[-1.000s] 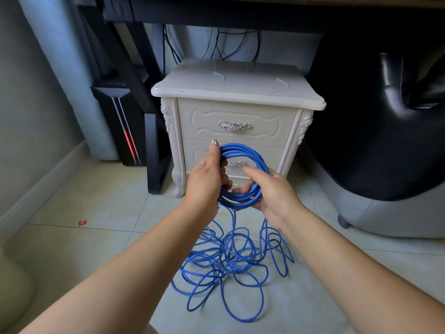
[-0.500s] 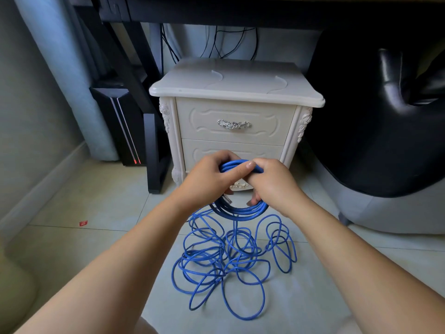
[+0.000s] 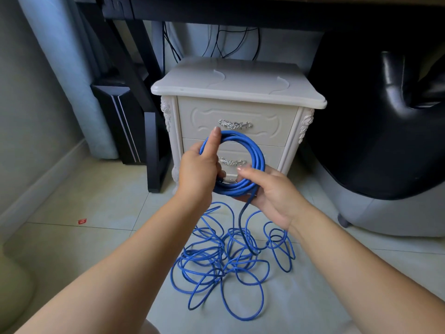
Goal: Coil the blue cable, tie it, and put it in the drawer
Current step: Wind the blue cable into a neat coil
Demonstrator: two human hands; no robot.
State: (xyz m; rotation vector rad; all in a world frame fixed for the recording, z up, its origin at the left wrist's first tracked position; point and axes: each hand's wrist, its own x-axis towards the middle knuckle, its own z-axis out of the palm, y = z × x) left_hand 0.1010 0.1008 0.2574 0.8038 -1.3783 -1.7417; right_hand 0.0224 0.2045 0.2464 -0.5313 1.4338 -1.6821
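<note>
Both hands up in front of white nightstand [image 3: 237,92], drawers shut. Left hand [image 3: 198,171] grips coil of blue cable [image 3: 252,155], thumb up along loop; right hand [image 3: 272,191] pinches bottom. Rest of cable sprawls loose on floor [image 3: 84,201].

- Blue cable [image 3: 243,186]: several turns gathered into an upright round coil, held off the floor in front of the drawers; the remainder hangs down into loose tangled loops on the tiled floor.
- Drawer [image 3: 237,125]: cream front, silver handle, closed.
</note>
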